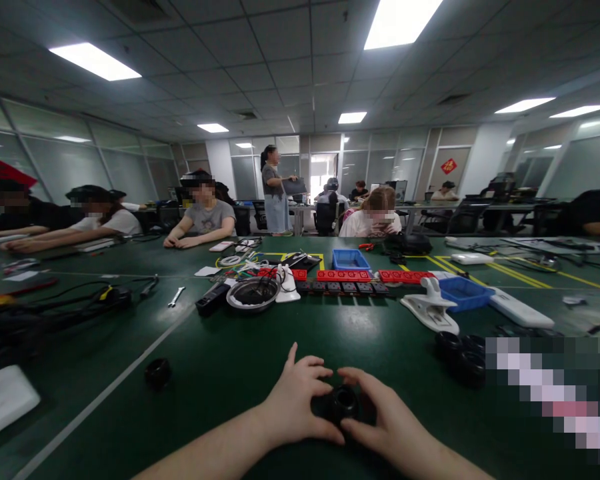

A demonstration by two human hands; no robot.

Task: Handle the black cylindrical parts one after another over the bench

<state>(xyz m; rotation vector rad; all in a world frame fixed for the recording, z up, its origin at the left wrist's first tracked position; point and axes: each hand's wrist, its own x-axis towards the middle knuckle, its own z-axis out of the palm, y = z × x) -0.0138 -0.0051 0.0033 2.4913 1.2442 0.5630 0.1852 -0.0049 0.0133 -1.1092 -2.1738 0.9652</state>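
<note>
A black hollow round part with an open hole on top is on the green table, close in front of me. My left hand curls around its left side, thumb low, with one finger raised away from it. My right hand holds it from the right, index finger at the far edge and thumb at the near edge. The part's lower sides are shaded and partly hidden by my fingers. A similar black round part lies apart to the left. Several more black round parts stand grouped at the right.
Across the table lie a round dark dish, a white clip base, black sockets, red strips, blue trays and a wrench. A white case sits at left. Several people sit beyond.
</note>
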